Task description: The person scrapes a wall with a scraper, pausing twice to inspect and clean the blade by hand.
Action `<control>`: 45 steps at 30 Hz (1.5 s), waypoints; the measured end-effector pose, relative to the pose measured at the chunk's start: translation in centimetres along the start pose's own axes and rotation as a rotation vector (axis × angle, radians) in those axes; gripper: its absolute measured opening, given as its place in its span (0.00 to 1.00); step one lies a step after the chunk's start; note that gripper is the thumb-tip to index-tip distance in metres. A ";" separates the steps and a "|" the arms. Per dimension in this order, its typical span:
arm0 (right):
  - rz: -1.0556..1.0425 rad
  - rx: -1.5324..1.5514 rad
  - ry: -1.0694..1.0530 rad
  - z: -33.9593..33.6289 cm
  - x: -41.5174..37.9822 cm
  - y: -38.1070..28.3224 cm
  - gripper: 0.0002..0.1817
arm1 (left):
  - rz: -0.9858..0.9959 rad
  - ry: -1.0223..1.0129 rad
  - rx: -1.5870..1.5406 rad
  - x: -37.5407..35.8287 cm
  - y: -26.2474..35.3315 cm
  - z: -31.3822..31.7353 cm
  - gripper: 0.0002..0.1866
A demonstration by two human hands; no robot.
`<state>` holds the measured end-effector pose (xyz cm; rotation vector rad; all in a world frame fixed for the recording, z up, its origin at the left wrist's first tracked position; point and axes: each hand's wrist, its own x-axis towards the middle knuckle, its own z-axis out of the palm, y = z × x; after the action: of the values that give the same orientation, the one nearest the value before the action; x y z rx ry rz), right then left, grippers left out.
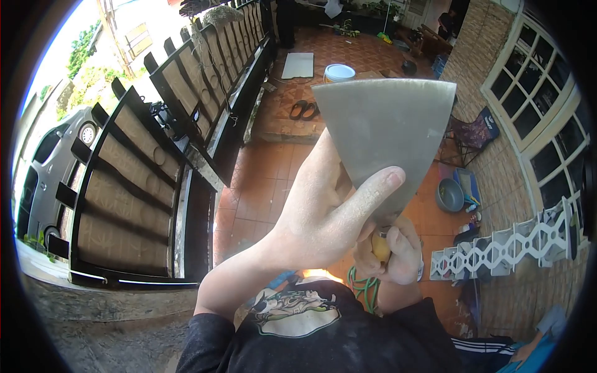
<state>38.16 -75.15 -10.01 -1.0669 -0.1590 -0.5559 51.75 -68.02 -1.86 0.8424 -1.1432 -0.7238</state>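
A wide-bladed putty knife [388, 118] is held up in front of me, its broad metal blade pointing upward and away. My left hand [317, 214] grips the lower blade, thumb lying on the near face and fingers hidden behind it. Around the yellowish handle [380, 247] my right hand [401, 255] is closed, just below the left. Pale dust coats both hands. Only part of the handle shows between the fingers.
On my left runs a slatted fence [127, 186]. A white expandable rack [504, 248] juts from the right, near a grey basin [449, 195] and folding chair [469, 133]. Ahead are a white bucket [339, 73], sandals [303, 110] and a green hose [367, 289] below.
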 end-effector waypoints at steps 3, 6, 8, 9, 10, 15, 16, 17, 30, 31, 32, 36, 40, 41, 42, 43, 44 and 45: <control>-0.021 -0.059 -0.031 -0.1 0.3 -0.7 0.26 | 0.047 0.006 -0.037 0.1 0.4 0.2 0.24; -0.003 -0.093 -0.039 0.0 0.5 -0.7 0.26 | 0.068 0.011 -0.053 0.0 0.2 -0.2 0.24; 0.007 -0.105 -0.034 0.0 0.8 -0.7 0.26 | 0.090 0.048 -0.019 0.2 -0.8 -0.5 0.25; 0.021 -0.087 -0.025 0.1 0.8 -0.7 0.26 | 0.092 0.051 -0.019 0.2 -0.7 -0.5 0.25; 0.034 -0.072 -0.020 0.1 0.9 -0.7 0.26 | 0.075 0.073 0.006 0.2 -0.7 -0.6 0.24; 0.077 -0.061 -0.030 0.1 0.7 -0.6 0.25 | -0.036 0.096 -0.045 -0.4 -0.1 -0.7 0.24; 0.089 -0.052 -0.025 0.1 0.7 -0.5 0.25 | -0.053 0.118 -0.063 -0.5 -0.2 -0.8 0.24; 0.091 -0.051 -0.027 0.0 0.9 -0.5 0.25 | -0.068 0.139 -0.080 -0.5 -0.4 -0.9 0.24; 0.297 0.107 -0.151 2.4 1.9 1.5 0.21 | 0.010 0.333 0.001 -4.7 -0.1 -3.4 0.22; 0.350 0.144 -0.163 3.2 1.7 2.3 0.21 | -0.030 0.377 0.016 -6.2 -0.1 -4.1 0.23; 0.390 0.159 -0.224 3.9 1.2 3.6 0.21 | -0.042 0.451 0.012 -8.0 -0.8 -4.9 0.24; 0.822 0.192 -0.160 7.1 -1.5 12.0 0.17 | -0.011 0.950 0.168 -18.4 -5.3 -9.0 0.33; 1.236 0.129 -0.380 12.9 -5.5 18.8 0.18 | 0.077 1.522 1.245 -32.3 -3.9 -9.9 0.40; 1.289 0.120 -0.499 15.0 -6.6 19.2 0.19 | 0.147 1.511 1.534 -34.7 -1.2 -8.7 0.29; 1.313 0.086 -0.618 17.1 -7.6 19.5 0.19 | 0.137 1.414 1.681 -37.4 1.3 -7.2 0.22; 1.331 0.058 -0.731 19.1 -8.8 19.8 0.19 | 0.104 1.301 1.815 -40.2 3.3 -5.6 0.15; 1.318 0.066 -0.864 20.8 -9.6 20.3 0.19 | 0.166 1.286 1.792 -42.5 4.7 -4.3 0.11; 1.299 0.080 -0.988 22.5 -10.0 21.3 0.19 | 0.236 1.262 1.767 -44.8 5.8 -3.4 0.08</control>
<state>43.45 -44.46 -19.60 -1.0530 -0.2942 1.1608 43.63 -26.76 -18.66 2.0601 -0.3825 1.2450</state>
